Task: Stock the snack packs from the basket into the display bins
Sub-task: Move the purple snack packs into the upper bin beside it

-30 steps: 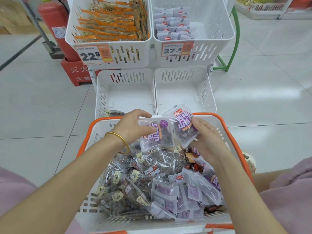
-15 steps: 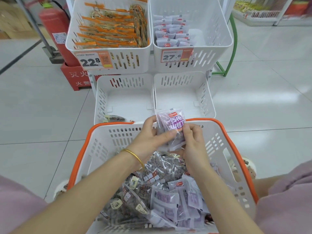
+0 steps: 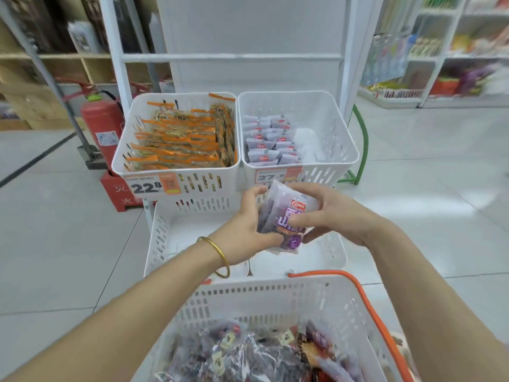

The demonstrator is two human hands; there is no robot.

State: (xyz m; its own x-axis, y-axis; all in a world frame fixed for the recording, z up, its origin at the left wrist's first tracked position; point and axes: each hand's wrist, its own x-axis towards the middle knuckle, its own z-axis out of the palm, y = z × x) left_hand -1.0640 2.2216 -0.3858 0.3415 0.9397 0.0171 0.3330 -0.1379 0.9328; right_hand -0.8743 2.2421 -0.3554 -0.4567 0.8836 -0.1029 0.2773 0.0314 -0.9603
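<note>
I see the purple snack packs (image 3: pixel 286 216) held upright between both hands. My left hand (image 3: pixel 245 232) grips their left edge, my right hand (image 3: pixel 327 213) their printed front. They are clear-edged with a red logo.

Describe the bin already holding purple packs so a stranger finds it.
Start at the white rack beside the red fire extinguisher. On its upper row, take the right bin. It holds purple packs, its neighbour orange ones.

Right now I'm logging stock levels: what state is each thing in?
Purple packs, held between both hands.
Left hand, gripping the packs.
Right hand, gripping the packs.
Basket, partly full.
Orange-pack bin, nearly full.
Purple-pack bin, partly filled.
</note>
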